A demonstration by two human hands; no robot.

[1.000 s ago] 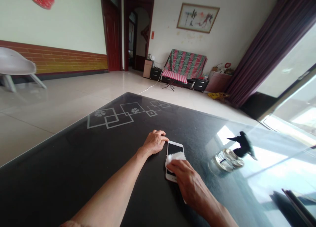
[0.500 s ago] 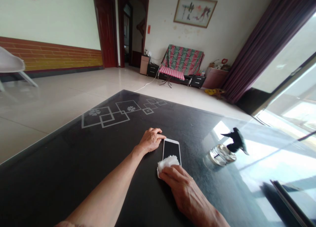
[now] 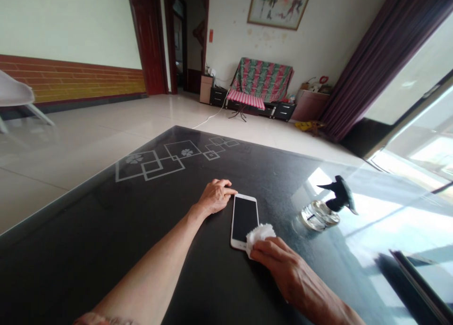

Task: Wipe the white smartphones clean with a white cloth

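Note:
A white smartphone point(image 3: 245, 219) with a dark screen lies face up on the black table point(image 3: 148, 240). Beside its upper left corner is my left hand point(image 3: 215, 196), fingers partly stretched, one fingertip touching the phone's edge; it grasps nothing. My right hand point(image 3: 283, 261) is closed on a crumpled white tissue point(image 3: 261, 234), pressed at the phone's lower right edge and partly covering that corner. To the right of the phone stands a clear spray bottle point(image 3: 319, 215) with a black trigger head, apart from both hands.
A dark, long-edged object point(image 3: 421, 282) lies at the table's right side. Pale square and flower patterns point(image 3: 164, 162) mark the far left of the tabletop. Beyond are a white chair point(image 3: 16, 94), a striped pink small table point(image 3: 246, 98) and a purple curtain point(image 3: 368, 65).
My right hand has moved the tissue rightward, from across the phone's lower screen to its lower right edge, uncovering the bottom of the phone. My left hand stays at the upper left corner.

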